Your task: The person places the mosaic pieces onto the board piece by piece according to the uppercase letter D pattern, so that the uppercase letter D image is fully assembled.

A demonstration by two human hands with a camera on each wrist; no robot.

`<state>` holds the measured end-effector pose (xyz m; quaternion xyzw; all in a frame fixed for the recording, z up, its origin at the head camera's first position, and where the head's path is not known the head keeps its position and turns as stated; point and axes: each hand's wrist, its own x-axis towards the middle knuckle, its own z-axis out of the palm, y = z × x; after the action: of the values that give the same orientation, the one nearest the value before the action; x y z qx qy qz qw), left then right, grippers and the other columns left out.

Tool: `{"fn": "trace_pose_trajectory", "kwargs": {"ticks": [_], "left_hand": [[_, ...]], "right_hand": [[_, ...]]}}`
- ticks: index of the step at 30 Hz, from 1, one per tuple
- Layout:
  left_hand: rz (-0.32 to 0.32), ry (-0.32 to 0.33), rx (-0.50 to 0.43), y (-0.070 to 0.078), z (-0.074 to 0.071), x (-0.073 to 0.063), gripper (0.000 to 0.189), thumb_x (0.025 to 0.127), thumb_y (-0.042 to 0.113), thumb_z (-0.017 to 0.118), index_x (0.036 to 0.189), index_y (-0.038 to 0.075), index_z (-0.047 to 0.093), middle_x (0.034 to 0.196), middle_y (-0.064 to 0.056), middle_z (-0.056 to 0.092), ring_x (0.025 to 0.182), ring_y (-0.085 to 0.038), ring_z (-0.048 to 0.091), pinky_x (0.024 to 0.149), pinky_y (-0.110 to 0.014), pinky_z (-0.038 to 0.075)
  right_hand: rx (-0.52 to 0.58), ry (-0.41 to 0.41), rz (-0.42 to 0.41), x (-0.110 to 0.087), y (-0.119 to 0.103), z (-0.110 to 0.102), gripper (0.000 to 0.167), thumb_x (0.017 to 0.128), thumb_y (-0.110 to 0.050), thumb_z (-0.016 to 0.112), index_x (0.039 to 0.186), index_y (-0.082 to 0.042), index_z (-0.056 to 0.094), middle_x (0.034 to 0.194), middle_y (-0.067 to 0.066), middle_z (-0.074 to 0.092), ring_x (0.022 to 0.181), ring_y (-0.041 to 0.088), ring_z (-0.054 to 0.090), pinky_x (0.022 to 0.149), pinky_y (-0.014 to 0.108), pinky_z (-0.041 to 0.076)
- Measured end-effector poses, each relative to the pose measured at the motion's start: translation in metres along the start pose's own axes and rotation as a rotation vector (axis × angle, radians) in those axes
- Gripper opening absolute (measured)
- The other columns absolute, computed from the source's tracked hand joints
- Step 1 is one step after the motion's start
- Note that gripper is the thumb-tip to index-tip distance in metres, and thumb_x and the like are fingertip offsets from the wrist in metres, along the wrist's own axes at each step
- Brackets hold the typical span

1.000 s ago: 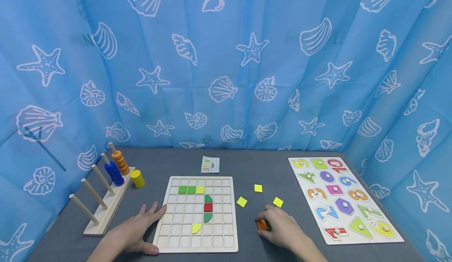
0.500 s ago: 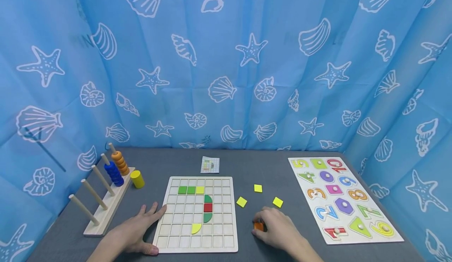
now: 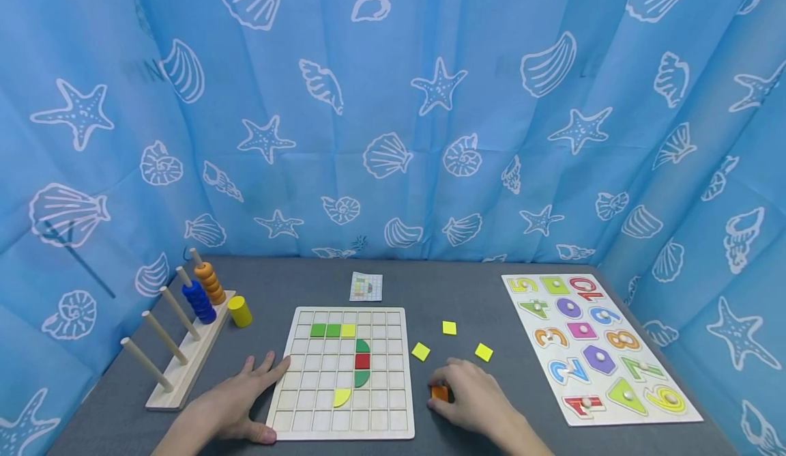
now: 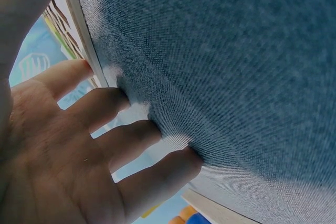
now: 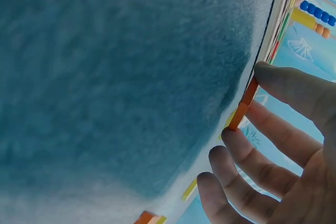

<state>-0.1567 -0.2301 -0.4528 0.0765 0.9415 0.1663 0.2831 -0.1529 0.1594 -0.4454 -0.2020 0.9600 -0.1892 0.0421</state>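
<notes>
My left hand (image 3: 236, 401) lies with fingers spread at the left edge of the wooden grid board (image 3: 307, 418). In the left wrist view its fingertips (image 4: 191, 158) rest on the grey cloth. Set in the grid are green, yellow and red tiles (image 3: 363, 361), some square and some quarter-round. Just right of the board, my right hand (image 3: 473, 398) pinches orange tiles (image 3: 439, 392) between thumb and fingers. The right wrist view shows two orange pieces (image 5: 245, 103) in line, low over the cloth. The hand's back hides part of the table beneath it.
Three yellow square tiles (image 3: 449, 328) lie beyond my right hand. A small pattern card (image 3: 366, 287) lies behind the board. At left stand a peg rack (image 3: 184, 381) with blue and orange rings and a yellow cylinder (image 3: 239, 311). A number puzzle (image 3: 589, 347) lies at right.
My right hand has slid left towards the board with the orange tiles in its grip. The left hand and the board have stayed in place.
</notes>
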Motion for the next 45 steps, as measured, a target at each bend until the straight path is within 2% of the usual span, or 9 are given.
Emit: {"fn": "trace_pose_trajectory", "kwargs": {"ticks": [9, 23, 32, 39, 45], "left_hand": [[0.004, 0.007, 0.001, 0.001, 0.000, 0.000, 0.117, 0.064, 0.049, 0.091, 0.160, 0.018, 0.034, 0.166, -0.029, 0.026, 0.148, -0.066, 0.016, 0.105, -0.083, 0.028], [0.001, 0.011, 0.011, 0.003, -0.001, -0.001, 0.117, 0.063, 0.050, 0.091, 0.160, 0.017, 0.034, 0.166, -0.030, 0.026, 0.147, -0.066, 0.016, 0.105, -0.084, 0.026], [0.007, 0.016, 0.016, 0.002, -0.001, -0.001, 0.118, 0.062, 0.049, 0.092, 0.160, 0.017, 0.035, 0.165, -0.031, 0.027, 0.147, -0.067, 0.017, 0.105, -0.083, 0.027], [0.010, 0.027, 0.014, 0.002, 0.000, -0.001, 0.118, 0.063, 0.049, 0.092, 0.160, 0.017, 0.034, 0.165, -0.030, 0.027, 0.147, -0.066, 0.017, 0.105, -0.083, 0.028], [0.014, 0.037, 0.010, 0.001, 0.002, -0.002, 0.118, 0.062, 0.049, 0.092, 0.160, 0.018, 0.034, 0.164, -0.031, 0.027, 0.146, -0.067, 0.017, 0.104, -0.084, 0.028]], "right_hand": [[0.023, 0.000, -0.050, 0.010, -0.016, 0.000, 0.021, 0.078, -0.027, 0.088, 0.094, -0.015, 0.081, 0.082, -0.008, 0.066, 0.072, 0.003, 0.052, 0.059, 0.024, 0.043], [0.019, -0.030, -0.127, 0.037, -0.067, 0.008, 0.022, 0.082, -0.030, 0.086, 0.098, -0.015, 0.081, 0.079, -0.006, 0.063, 0.067, 0.002, 0.044, 0.053, 0.019, 0.037], [0.005, -0.006, -0.193, 0.049, -0.098, 0.026, 0.019, 0.081, -0.032, 0.086, 0.095, -0.019, 0.082, 0.081, -0.010, 0.068, 0.067, 0.000, 0.043, 0.052, 0.018, 0.036], [-0.080, 0.045, -0.218, 0.055, -0.121, 0.044, 0.019, 0.080, -0.038, 0.086, 0.092, -0.025, 0.080, 0.079, -0.011, 0.065, 0.068, -0.001, 0.044, 0.049, 0.019, 0.033], [-0.133, 0.099, -0.283, 0.059, -0.131, 0.056, 0.016, 0.079, -0.035, 0.087, 0.088, -0.023, 0.080, 0.073, -0.008, 0.063, 0.064, 0.003, 0.044, 0.048, 0.019, 0.030]]}}
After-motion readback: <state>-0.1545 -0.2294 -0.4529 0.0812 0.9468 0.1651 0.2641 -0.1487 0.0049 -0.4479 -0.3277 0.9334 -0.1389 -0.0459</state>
